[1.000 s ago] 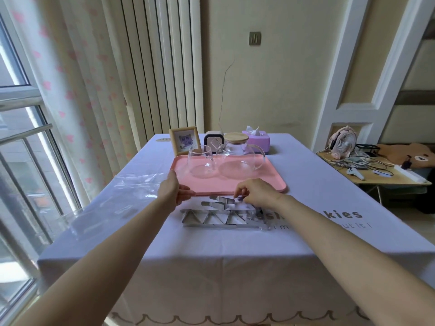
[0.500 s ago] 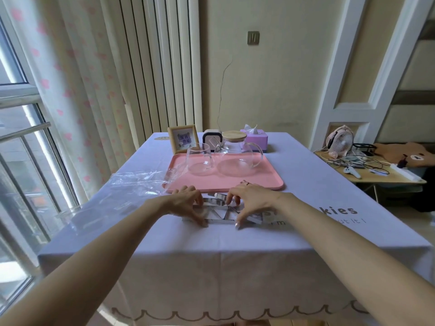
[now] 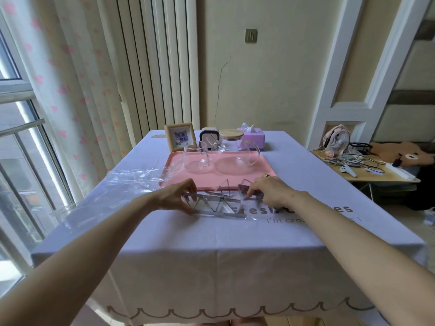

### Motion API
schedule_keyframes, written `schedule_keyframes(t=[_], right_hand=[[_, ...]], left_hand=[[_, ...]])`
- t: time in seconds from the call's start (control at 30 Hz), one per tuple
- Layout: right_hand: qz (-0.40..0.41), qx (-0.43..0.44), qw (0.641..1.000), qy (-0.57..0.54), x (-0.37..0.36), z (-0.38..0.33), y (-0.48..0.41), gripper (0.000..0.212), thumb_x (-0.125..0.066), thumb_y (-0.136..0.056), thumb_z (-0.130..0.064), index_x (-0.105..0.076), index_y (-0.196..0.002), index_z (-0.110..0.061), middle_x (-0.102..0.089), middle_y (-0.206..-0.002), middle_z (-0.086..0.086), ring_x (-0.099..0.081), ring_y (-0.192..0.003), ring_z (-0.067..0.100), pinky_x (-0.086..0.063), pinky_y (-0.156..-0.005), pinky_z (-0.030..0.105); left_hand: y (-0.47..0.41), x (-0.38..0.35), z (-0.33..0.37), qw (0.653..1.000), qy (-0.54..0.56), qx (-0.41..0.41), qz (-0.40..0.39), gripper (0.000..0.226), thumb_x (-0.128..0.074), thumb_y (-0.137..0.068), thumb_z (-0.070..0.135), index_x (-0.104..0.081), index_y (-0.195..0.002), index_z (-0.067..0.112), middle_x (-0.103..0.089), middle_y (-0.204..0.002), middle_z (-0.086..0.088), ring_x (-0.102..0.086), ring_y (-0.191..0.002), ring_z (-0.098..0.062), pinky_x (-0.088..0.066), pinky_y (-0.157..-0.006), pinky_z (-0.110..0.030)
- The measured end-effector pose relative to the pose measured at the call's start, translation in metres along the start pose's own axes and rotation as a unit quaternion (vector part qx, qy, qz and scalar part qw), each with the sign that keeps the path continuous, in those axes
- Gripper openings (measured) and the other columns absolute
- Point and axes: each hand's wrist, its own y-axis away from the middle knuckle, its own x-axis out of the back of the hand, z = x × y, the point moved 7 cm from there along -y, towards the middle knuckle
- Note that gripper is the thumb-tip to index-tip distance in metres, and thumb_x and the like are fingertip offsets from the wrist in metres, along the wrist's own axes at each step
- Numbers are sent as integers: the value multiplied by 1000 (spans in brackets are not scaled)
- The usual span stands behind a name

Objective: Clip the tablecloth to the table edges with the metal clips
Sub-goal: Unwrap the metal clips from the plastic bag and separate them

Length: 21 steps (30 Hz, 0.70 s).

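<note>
Head view, tablecloth [image 3: 211, 245]: pale lilac, spread over the table, front hem with a scalloped line hanging down toward the camera; dark printed lettering on the right half
Metal clips [image 3: 216, 205]: a row of shiny triangular clips lying on the cloth just in front of the pink tray [image 3: 226, 177], between the two hands, well back from the table's near edge
Left hand [image 3: 175, 196]: at the left end of the row, fingers curled over the far side and thumb on the near side, pinching that end
Right hand [image 3: 270, 190]: at the right end, fingers bent down and closed on one clip that stands tilted up off the cloth; this spot is blurred
Tray contents: a glass cup [image 3: 196, 157] on the left, a glass teapot [image 3: 233, 156] with a wooden lid beside it
Behind the tray: a small picture frame [image 3: 180, 137] and a purple tissue box [image 3: 253, 137]
Left of the tray: a crumpled clear plastic bag [image 3: 136, 177] on the cloth
Right of the table: a low side table [image 3: 376, 175] with a pink fan [image 3: 336, 141] and cables
</note>
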Motion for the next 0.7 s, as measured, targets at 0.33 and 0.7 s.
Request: schedule_keyframes(t=[0.33,0.7], right_hand=[[7,-35,952,-304,-4,1,-7,22,-73,-75,-44,-67,-92,-30,-67,-85,-5,-58,-83,10,-44,-82,27],[10,-80,936,-342,-7,10,-11,16,-77,-74,-6,-69,-87,-10,-58,-60,-8,-55,-56,5,-45,-62,17]], left_hand=[[-2,9,7,993,95,-4,70,50,-83,-66,18,-50,-102,11,-55,-99,-1,-50,-89,-13,-43,-72,-15],[-4,27,-10,982,67,79,156,54,-84,-64,14,-52,-102,35,-31,-117,-6,-46,-107,-34,-45,-98,-42]])
